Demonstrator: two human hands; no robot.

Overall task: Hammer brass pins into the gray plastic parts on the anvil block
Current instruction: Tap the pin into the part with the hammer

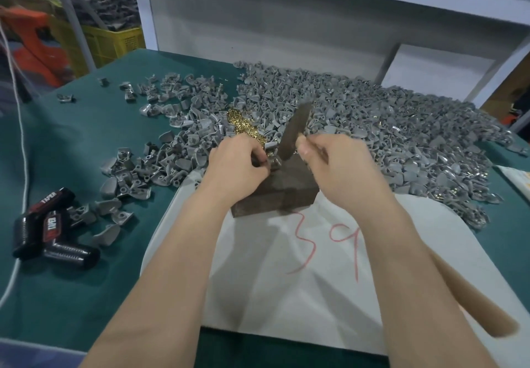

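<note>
Looking mid-strike here: left grip (238,161) pinches a gray part (274,162) on the anvil block (275,192) toward the near edge of the counter (86,143), right grip (338,163) wrapped round the raised hammer (295,129), so I reckon next needs a square tap on the pin.

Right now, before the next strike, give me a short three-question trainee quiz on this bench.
1. True or false: the right hand holds the hammer.
2. Where does the brass pin pile lie? A) just beyond the anvil block B) on the yellow crate C) beside the black tools
3. Fill in: the red number on the white sheet is ___.
Key: 1 true; 2 A; 3 39.
</note>
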